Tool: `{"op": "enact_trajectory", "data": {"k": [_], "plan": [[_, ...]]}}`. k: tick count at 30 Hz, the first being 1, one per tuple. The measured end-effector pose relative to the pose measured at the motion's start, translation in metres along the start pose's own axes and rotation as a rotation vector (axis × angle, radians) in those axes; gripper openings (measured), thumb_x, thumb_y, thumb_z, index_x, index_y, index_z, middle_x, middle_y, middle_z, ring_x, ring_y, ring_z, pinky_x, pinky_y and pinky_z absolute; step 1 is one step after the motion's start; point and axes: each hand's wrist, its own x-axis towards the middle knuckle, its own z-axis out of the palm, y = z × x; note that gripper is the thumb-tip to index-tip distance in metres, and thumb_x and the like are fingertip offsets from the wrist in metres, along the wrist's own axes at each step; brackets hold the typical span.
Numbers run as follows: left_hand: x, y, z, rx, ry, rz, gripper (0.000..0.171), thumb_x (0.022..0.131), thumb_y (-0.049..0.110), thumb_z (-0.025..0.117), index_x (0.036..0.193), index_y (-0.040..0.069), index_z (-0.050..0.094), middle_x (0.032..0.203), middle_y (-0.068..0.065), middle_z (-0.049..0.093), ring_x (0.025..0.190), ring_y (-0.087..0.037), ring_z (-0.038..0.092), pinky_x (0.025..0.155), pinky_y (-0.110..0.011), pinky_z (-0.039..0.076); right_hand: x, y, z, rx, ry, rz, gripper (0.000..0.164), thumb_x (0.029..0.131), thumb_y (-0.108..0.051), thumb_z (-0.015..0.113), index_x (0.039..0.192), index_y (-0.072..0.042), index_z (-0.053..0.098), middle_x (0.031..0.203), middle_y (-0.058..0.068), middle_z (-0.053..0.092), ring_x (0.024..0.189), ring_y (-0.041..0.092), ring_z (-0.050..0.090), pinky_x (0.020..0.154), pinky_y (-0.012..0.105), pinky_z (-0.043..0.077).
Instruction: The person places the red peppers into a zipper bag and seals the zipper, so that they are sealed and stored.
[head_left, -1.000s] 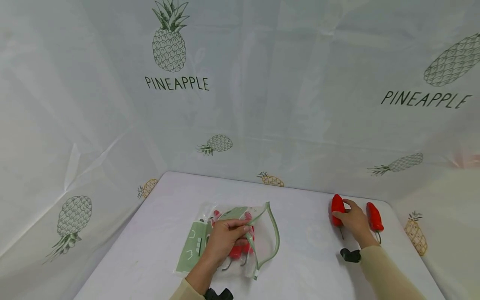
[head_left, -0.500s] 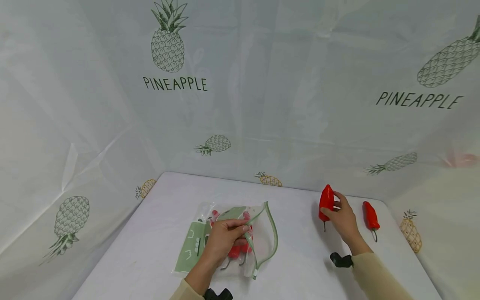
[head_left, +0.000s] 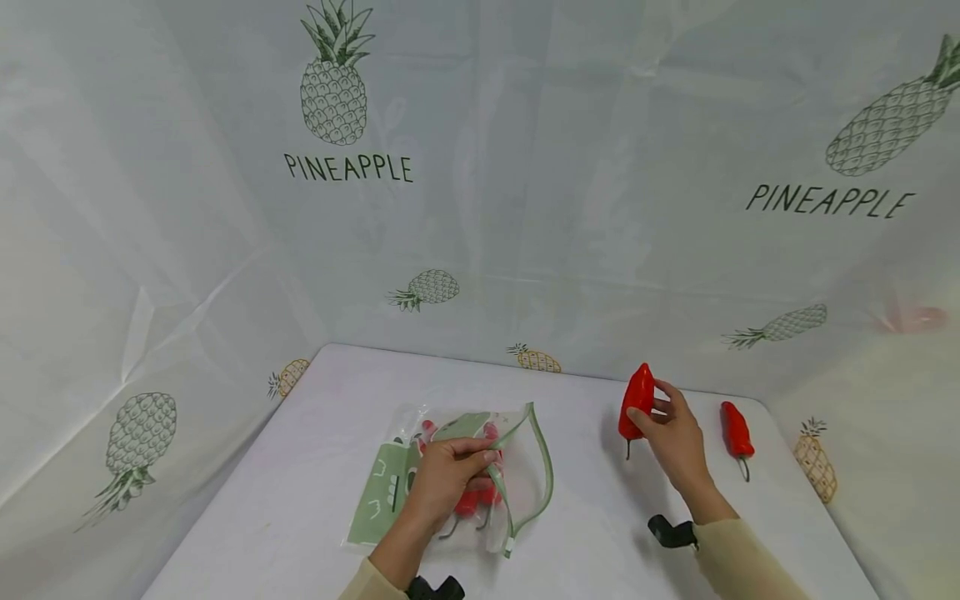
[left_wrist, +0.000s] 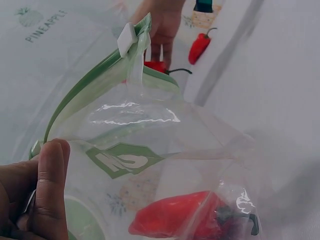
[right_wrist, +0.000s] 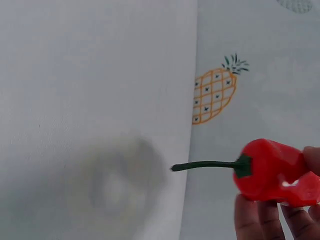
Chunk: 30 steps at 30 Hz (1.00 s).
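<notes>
Pale sheeting (head_left: 525,208) — printed with pineapples (head_left: 333,104) — behind a white table (head_left: 300,467)

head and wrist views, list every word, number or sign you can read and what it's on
"PINEAPPLE": backdrop sheet, head view, upper left
"PINEAPPLE": same backdrop sheet, head view, right, slanted
"PINEAPPLE": backdrop sheet, left wrist view, small and faint
Bag: pale letter-like marks, too distorted or small to read surely
Right wrist view: none

- Peppers (head_left: 636,404): glossy bright red with dark green stems (right_wrist: 207,164).
- Bag (head_left: 386,475): clear, printed green with white marks, edged in green; slider (left_wrist: 127,39) white.
- Tabletop (head_left: 315,450): plain white.
- Backdrop (head_left: 525,208): pale grey, patterned with green and orange outlined pineapples (head_left: 333,104) and dark lettering (head_left: 348,168).
- Sleeves (head_left: 746,558): pale beige.
</notes>
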Motion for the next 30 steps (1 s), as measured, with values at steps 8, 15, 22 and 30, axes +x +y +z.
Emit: {"op": "enact_trajectory", "data": {"k": [8, 15, 22, 30], "plan": [[0.000, -0.001, 0.000, 0.000, 0.008, -0.003, 0.028, 0.098, 0.007, 0.075, 0.123, -0.005, 0.075, 0.105, -0.014, 0.077, 0.073, -0.010, 0.072, 0.069, -0.027, 0.066, -0.013, -0.007, 0.003, 0.011, -0.049, -0.060, 0.092, 0.100, -0.028, 0.074, 0.170, -0.023, 0.015, 0.152, 0.027, 0.048, 0.134, 0.047, 0.051, 0.095, 0.057, 0.063], [0.001, 0.002, 0.000, 0.002, 0.007, -0.008, 0.028, 0.098, 0.008, 0.075, 0.123, -0.005, 0.075, 0.104, -0.014, 0.077, 0.074, -0.010, 0.072, 0.070, -0.027, 0.066, -0.028, -0.018, 0.006, 0.026, -0.066, -0.094, 0.091, 0.099, -0.028, 0.076, 0.169, -0.021, 0.019, 0.148, 0.026, 0.050, 0.129, 0.046, 0.054, 0.088, 0.051, 0.066], [0.003, 0.001, 0.001, 0.017, 0.026, -0.014, 0.027, 0.096, 0.009, 0.078, 0.120, -0.002, 0.077, 0.100, -0.010, 0.078, 0.074, -0.011, 0.073, 0.072, -0.030, 0.067, -0.042, -0.033, 0.010, 0.037, -0.084, -0.106, 0.090, 0.098, -0.023, 0.077, 0.168, -0.021, 0.021, 0.146, 0.025, 0.052, 0.127, 0.044, 0.055, 0.085, 0.049, 0.067], [0.004, 0.002, 0.002, 0.022, 0.035, -0.009, 0.026, 0.096, 0.009, 0.078, 0.119, -0.003, 0.077, 0.098, -0.010, 0.077, 0.074, -0.010, 0.072, 0.071, -0.031, 0.067, -0.060, -0.048, 0.018, 0.110, -0.066, -0.140, 0.085, 0.097, -0.018, 0.077, 0.164, -0.015, 0.025, 0.136, 0.021, 0.055, 0.119, 0.037, 0.057, 0.078, 0.039, 0.068]]}}
